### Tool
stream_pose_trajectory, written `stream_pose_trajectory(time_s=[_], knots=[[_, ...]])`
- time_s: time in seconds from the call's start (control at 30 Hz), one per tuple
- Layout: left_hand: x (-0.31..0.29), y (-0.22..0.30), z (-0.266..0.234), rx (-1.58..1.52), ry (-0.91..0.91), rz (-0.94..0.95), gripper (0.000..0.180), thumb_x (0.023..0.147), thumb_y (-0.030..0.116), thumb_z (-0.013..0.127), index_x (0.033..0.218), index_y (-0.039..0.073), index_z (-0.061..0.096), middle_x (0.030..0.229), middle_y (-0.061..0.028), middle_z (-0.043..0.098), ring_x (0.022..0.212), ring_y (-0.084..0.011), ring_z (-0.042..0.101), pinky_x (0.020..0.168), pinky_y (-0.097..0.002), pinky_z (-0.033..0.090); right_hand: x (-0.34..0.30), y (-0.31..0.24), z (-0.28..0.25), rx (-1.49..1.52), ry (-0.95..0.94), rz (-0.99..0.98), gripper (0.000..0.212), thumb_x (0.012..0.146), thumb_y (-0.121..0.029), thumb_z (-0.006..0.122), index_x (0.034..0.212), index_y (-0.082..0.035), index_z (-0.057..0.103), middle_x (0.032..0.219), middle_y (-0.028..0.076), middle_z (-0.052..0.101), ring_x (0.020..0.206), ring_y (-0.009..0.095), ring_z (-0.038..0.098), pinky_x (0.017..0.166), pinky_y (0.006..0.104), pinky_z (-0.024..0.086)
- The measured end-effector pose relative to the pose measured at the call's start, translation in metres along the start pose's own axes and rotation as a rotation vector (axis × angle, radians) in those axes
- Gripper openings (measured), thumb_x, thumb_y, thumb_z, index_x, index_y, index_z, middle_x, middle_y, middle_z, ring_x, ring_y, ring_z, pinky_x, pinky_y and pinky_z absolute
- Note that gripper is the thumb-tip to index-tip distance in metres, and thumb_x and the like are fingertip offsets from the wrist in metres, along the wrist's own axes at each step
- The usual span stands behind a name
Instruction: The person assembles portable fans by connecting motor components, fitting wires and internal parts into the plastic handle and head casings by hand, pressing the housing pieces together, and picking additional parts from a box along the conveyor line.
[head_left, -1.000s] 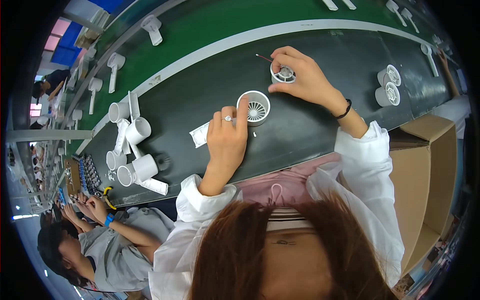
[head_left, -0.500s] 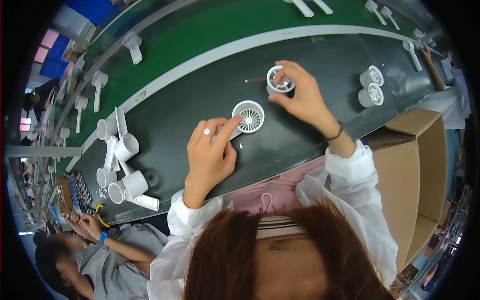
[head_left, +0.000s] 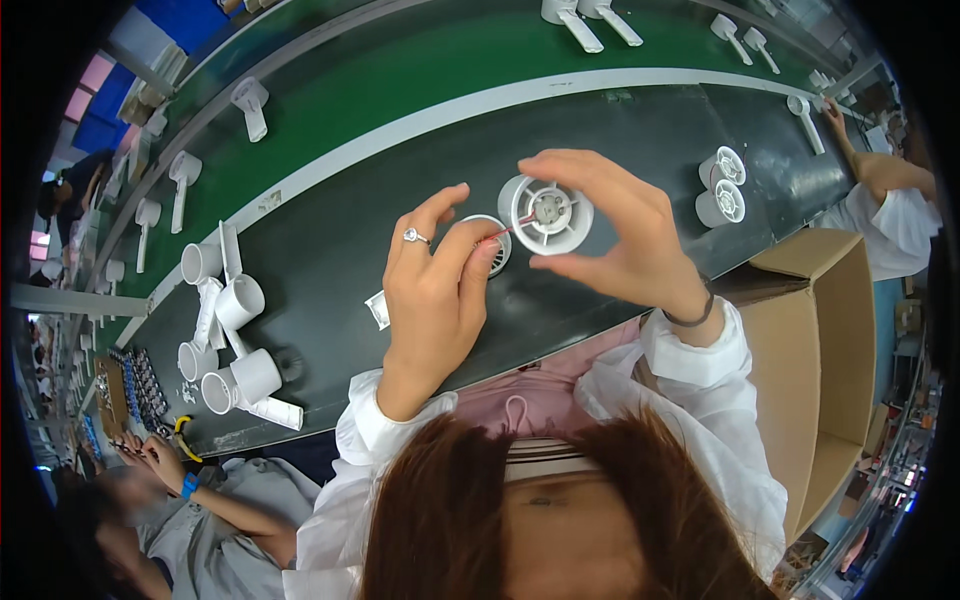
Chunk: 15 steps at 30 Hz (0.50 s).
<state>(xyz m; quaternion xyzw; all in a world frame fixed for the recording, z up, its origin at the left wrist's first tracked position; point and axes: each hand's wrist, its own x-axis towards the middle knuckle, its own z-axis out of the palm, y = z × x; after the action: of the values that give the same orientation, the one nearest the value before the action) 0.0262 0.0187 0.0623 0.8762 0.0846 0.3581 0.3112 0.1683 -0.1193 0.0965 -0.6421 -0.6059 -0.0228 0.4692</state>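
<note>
My right hand grips a white round fan motor housing by its sides, between thumb and fingers. Spokes inside it surround a small metal-backed motor. Thin red wires run from the motor to my left hand, whose thumb and index finger pinch them. Below my left fingers, a white handheld-fan shell with a slotted grille lies on the dark bench, partly hidden. The end of its handle shows to the left of my hand.
Several white fan shells lie piled at the left. Two more motor housings stand at the right. Beyond a pale rail, a green conveyor carries fan shells. An open cardboard box is at my right; a co-worker sits at left.
My right hand has lifted the motor housing and brought it nearer, turning its spoked face toward me. My left hand has left the shell's grille and taken hold of the red wires.
</note>
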Motion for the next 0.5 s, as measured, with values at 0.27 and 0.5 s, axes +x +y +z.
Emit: stream_pose_trajectory(time_s=[0.27, 0.5], knots=[[-0.020, -0.004, -0.013, -1.007, -0.161, -0.555, 0.027, 0.093, 0.015, 0.058, 0.079, -0.007, 0.065, 0.109, -0.0227, 0.066, 0.095, -0.0265, 0.066, 0.085, -0.0339, 0.051, -0.009, -0.007, -0.002, 0.067, -0.025, -0.037, 0.054, 0.056, -0.003, 0.083, 0.107, 0.001, 0.063, 0.109, 0.022, 0.063, 0.099, 0.034, 0.064, 0.084, 0.0381, 0.052], [-0.021, 0.004, -0.013, -1.113, -0.128, -0.541, 0.031, 0.092, 0.016, 0.059, 0.076, -0.010, 0.064, 0.115, -0.0264, 0.062, 0.099, -0.0314, 0.065, 0.091, -0.0386, 0.049, -0.017, -0.007, 0.003, -0.043, 0.029, -0.119, 0.043, 0.054, -0.004, 0.083, 0.095, -0.001, 0.069, 0.113, 0.026, 0.060, 0.093, 0.034, 0.066, 0.075, 0.0335, 0.055]])
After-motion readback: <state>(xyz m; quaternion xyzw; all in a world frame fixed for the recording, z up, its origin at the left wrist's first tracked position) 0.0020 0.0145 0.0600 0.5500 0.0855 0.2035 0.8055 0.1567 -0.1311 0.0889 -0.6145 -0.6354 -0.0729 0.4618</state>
